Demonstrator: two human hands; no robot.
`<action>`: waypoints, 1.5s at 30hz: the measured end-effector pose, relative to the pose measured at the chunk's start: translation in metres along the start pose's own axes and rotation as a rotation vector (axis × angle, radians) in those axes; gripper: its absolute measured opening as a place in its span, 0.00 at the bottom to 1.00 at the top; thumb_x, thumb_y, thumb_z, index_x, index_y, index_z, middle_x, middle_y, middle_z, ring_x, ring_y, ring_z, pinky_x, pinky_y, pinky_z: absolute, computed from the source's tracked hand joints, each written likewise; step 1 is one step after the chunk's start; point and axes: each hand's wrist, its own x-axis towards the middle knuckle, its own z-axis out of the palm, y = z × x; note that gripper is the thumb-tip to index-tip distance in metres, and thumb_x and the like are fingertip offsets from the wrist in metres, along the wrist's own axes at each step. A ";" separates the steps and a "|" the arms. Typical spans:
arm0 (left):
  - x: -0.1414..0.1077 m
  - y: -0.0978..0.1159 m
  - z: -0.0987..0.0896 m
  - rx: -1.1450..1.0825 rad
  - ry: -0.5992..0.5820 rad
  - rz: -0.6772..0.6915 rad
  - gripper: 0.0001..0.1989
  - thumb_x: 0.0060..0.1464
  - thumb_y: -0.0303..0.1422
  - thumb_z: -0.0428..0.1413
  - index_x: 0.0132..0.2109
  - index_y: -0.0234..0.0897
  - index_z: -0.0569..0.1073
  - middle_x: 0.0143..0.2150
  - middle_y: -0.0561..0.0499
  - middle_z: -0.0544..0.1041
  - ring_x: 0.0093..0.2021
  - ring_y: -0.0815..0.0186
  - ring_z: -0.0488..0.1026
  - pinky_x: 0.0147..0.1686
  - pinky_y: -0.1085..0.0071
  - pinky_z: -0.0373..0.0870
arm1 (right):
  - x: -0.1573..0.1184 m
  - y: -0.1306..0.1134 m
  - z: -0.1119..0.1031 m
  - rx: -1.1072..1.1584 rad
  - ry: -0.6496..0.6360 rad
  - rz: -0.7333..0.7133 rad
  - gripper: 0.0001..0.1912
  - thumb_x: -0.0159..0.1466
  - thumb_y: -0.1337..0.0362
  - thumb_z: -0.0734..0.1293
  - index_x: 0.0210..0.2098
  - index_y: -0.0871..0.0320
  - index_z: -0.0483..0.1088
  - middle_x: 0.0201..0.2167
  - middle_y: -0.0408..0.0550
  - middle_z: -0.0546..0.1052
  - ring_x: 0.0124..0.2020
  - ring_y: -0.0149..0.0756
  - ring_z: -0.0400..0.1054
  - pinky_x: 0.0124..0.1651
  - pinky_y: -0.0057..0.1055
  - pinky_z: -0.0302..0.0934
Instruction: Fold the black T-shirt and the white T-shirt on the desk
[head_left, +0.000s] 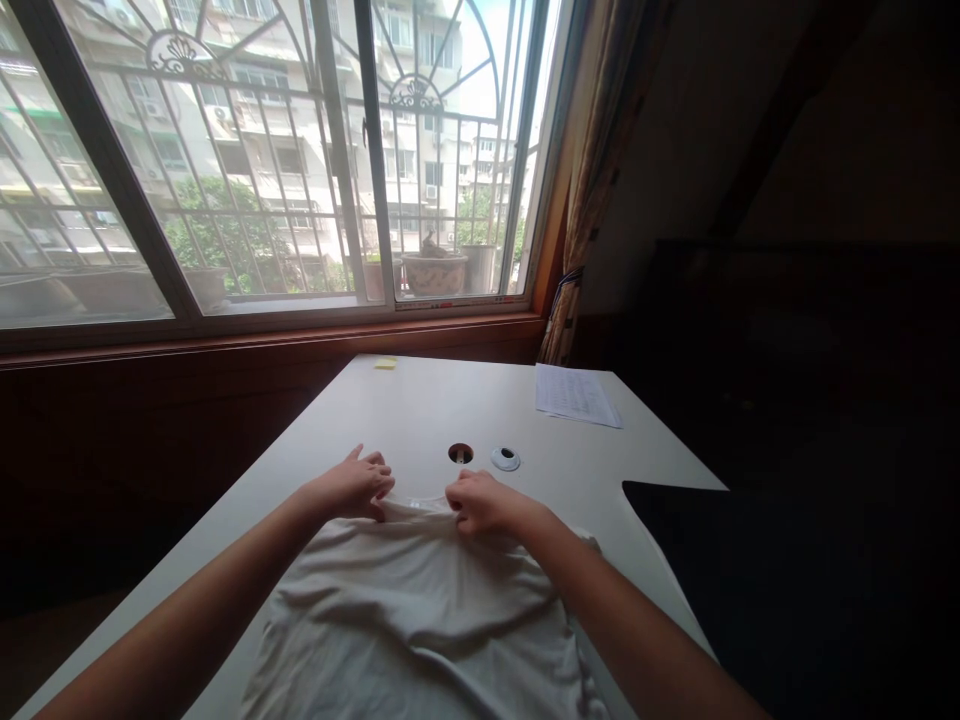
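Shirt (427, 610), white and wrinkled, spread on the white tabletop (420, 420), its neckline (417, 506) toward the far side, as I view it remotely. I see the left hand (362, 485) partly curled, thumb and fingers pinching the neckline's left end; the right hand (480, 500), curled tighter, grips the right end. Just beyond lie a round cable hole (460, 454) and a ring-shaped cap (506, 458); printed papers (577, 396) and yellow sticky notes (385, 364) rest near the far edge.
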 end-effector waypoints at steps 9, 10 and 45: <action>-0.011 -0.005 -0.007 0.166 0.116 0.014 0.10 0.51 0.23 0.63 0.36 0.40 0.72 0.37 0.51 0.78 0.54 0.52 0.70 0.66 0.36 0.44 | -0.008 0.014 -0.011 -0.209 0.066 0.122 0.12 0.62 0.54 0.71 0.36 0.56 0.78 0.38 0.57 0.79 0.55 0.57 0.60 0.57 0.49 0.47; -0.011 -0.004 -0.008 0.168 0.126 0.024 0.09 0.52 0.22 0.62 0.36 0.40 0.72 0.37 0.51 0.79 0.56 0.52 0.69 0.67 0.36 0.42 | -0.009 0.016 -0.010 -0.226 0.084 0.153 0.17 0.65 0.49 0.69 0.38 0.57 0.78 0.40 0.59 0.79 0.56 0.58 0.59 0.58 0.51 0.47; 0.026 -0.009 0.031 0.174 0.220 -0.287 0.05 0.60 0.32 0.56 0.42 0.40 0.76 0.43 0.44 0.76 0.41 0.55 0.73 0.42 0.61 0.68 | -0.022 0.069 0.046 -0.023 0.436 0.217 0.10 0.66 0.72 0.66 0.45 0.55 0.75 0.45 0.50 0.72 0.49 0.41 0.65 0.54 0.37 0.61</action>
